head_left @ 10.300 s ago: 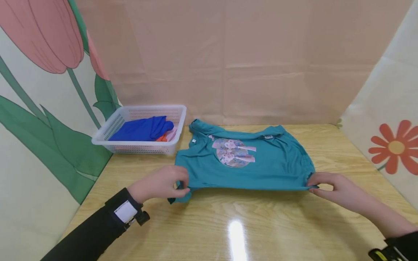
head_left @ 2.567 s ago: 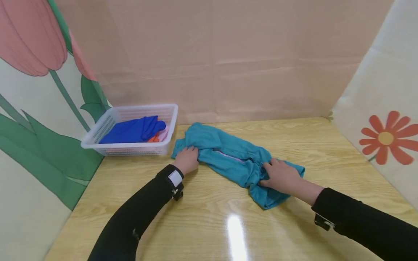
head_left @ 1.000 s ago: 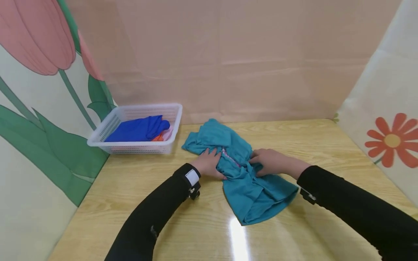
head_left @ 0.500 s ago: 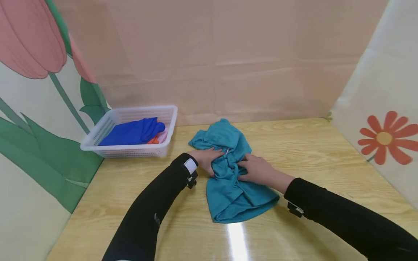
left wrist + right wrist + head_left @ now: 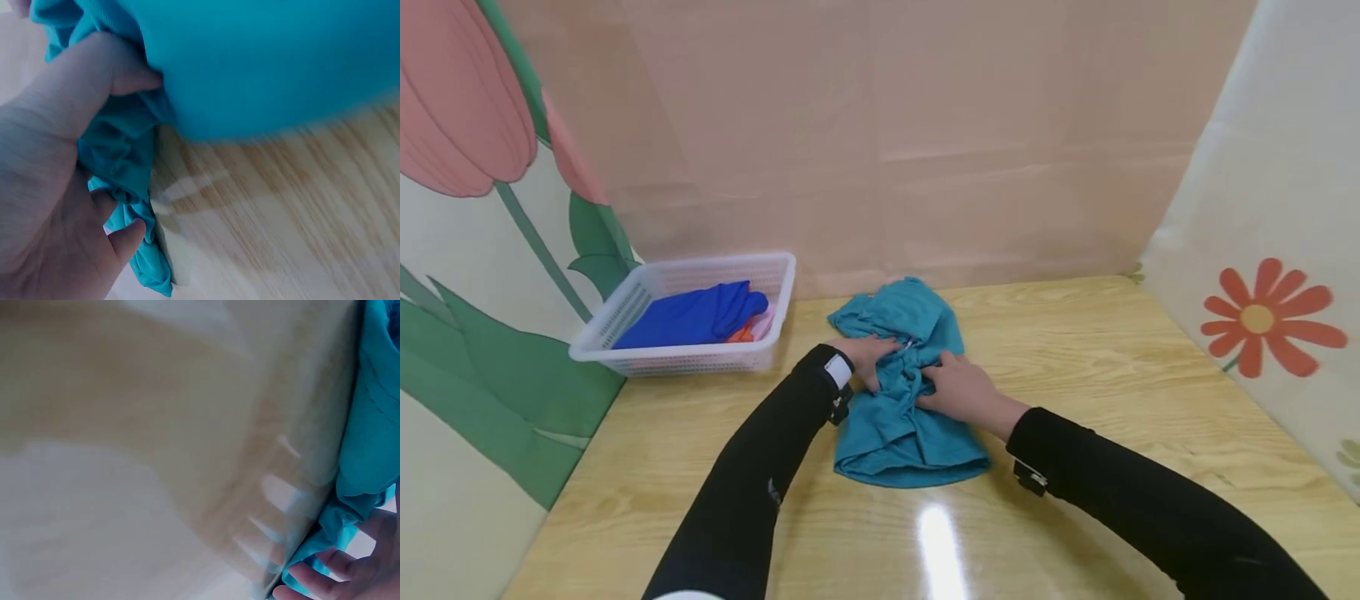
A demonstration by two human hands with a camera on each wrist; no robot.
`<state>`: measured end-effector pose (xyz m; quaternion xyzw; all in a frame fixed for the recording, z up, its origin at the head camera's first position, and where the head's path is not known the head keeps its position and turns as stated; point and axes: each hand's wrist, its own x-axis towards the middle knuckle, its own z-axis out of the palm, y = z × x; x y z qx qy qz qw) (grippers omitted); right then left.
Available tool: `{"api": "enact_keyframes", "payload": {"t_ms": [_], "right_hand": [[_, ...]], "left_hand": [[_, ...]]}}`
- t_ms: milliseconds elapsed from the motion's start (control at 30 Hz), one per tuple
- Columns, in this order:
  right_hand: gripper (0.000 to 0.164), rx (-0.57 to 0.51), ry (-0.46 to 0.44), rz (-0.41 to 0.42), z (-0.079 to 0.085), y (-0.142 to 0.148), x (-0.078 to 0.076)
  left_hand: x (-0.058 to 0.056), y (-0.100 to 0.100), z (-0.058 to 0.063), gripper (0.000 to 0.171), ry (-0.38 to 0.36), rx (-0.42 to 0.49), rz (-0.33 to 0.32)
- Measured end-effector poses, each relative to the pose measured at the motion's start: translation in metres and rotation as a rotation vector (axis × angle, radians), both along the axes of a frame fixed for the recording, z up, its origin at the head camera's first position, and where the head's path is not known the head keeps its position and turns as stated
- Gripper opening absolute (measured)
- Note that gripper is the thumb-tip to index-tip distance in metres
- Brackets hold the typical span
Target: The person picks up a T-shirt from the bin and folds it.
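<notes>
A teal T-shirt (image 5: 910,433) lies bunched on the table, pinched narrow at its middle, with one wide end toward the near edge and the other toward the back wall. My left hand (image 5: 867,354) grips the gathered middle from the left. In the left wrist view the thumb (image 5: 119,65) presses into the folds and the other fingers reach along the cloth. From the right, my right hand (image 5: 958,387) holds the same gathered part. The right wrist view shows its fingers (image 5: 312,581) on the bunched edge; its thumb is hardly visible. Most of the shirt's print is hidden in the folds.
A white plastic basket (image 5: 625,358) stands at the back left, with a folded blue garment (image 5: 692,317) and orange and pink cloth inside. A beige sheet (image 5: 880,142) hangs behind the wooden table (image 5: 1075,333). Flower-printed panels (image 5: 1262,317) flank it.
Earlier the shirt was spread wide with its print showing, then rolled into a long strip. It has since turned from slanting to nearly lengthwise, and both hands have drawn closer together at its middle.
</notes>
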<state>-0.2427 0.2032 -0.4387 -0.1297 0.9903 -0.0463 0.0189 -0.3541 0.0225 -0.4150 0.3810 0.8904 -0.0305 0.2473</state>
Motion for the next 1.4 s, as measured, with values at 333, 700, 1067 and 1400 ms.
{"api": "enact_keyframes", "payload": {"t_ms": [333, 700, 1067, 1400], "right_hand": [[0.065, 0.027, -0.052, -0.065, -0.001, -0.017, -0.021], [0.054, -0.165, -0.099, -0.002, 0.017, 0.014, -0.023], [0.051, -0.3, -0.208, 0.093, 0.031, 0.059, 0.044], [0.054, -0.244, 0.103, 0.552, 0.01, 0.064, 0.09]], "left_hand": [[-0.005, -0.012, -0.003, 0.085, 0.07, 0.09, 0.084], [0.014, -0.021, 0.002, 0.071, 0.318, 0.235, -0.004], [0.075, -0.09, 0.014, 0.059, 0.331, 0.309, -0.234], [0.116, -0.127, -0.005, 0.053, 0.333, 0.384, -0.308]]}}
